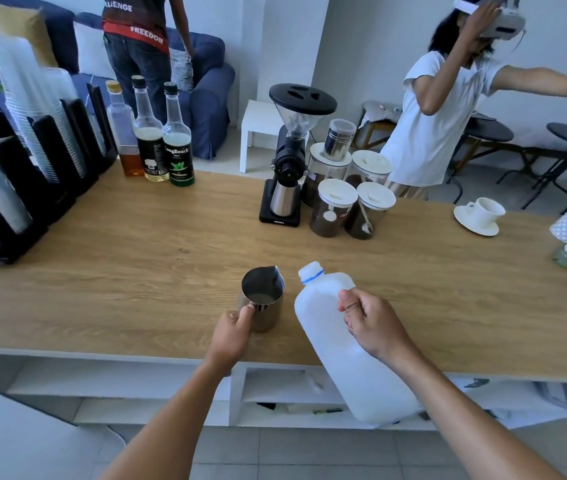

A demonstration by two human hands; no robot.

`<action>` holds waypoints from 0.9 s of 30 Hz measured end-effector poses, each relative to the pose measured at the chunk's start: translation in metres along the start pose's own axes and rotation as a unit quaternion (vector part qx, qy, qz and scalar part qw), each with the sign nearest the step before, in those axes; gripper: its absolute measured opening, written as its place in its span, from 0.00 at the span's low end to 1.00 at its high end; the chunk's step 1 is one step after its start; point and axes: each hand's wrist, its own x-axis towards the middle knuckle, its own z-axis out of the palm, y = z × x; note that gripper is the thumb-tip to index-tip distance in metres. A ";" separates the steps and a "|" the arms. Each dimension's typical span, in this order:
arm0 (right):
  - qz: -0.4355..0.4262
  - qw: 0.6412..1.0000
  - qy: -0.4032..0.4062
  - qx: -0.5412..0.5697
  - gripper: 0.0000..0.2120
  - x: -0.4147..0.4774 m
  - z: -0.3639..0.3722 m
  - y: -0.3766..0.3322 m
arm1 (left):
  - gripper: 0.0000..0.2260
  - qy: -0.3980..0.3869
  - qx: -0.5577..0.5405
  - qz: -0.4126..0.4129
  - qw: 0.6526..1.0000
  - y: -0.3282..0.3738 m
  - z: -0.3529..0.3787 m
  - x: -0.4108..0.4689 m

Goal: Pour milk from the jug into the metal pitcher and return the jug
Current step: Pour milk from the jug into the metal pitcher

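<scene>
Tilted over the near edge of the wooden counter (136,271), the white milk jug (337,348) hangs from the right hand (372,323), whose fingers curl round its handle. Its neck leans far-left toward the metal pitcher (263,299), which stands upright just left of it, with the left hand (233,336) gripping its handle.

Wooden counter (136,268) — metal pitcher (269,320) near its front edge, three bottles (152,147), grinder (287,161), lidded jars (334,209), cup (485,211) on saucer (471,227)

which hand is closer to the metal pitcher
Left. The left hand grips the pitcher by its handle; the right hand holds the milk jug, off to the pitcher's right.
</scene>
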 end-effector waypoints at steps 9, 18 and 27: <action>-0.010 0.992 -0.065 -0.107 0.21 0.004 0.007 -0.004 | 0.21 -0.019 0.000 0.008 1.000 0.003 0.004 0.006; -0.016 0.977 -0.109 -0.182 0.26 0.020 0.010 -0.016 | 0.20 -0.026 0.003 0.008 1.000 0.003 0.002 0.008; -0.007 0.957 -0.146 -0.250 0.25 0.029 0.002 -0.038 | 0.20 -0.022 0.001 0.013 1.000 0.003 0.003 0.007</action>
